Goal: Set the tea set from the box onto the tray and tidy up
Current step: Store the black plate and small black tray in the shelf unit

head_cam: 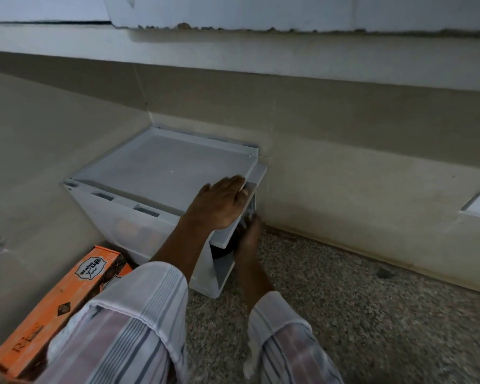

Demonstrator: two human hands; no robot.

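A white translucent plastic storage box (pixel 139 228) stands on the floor in a wall corner, with its flat lid (pixel 164 167) on top. My left hand (pixel 219 203) lies palm down on the lid's near right corner, fingers bent over the edge. My right hand (pixel 247 234) is below that corner at the box's right side, with its fingers around the grey latch (pixel 252 200). An orange cardboard box (pixel 53 309) with printed labels lies on the floor at the lower left, partly under my striped sleeve. No tea set or tray shows.
Beige walls (pixel 344 151) close in behind and to the left of the storage box. Speckled stone floor (pixel 372 314) spreads to the right. A small dark spot (pixel 384 273) lies on the floor near the wall's base.
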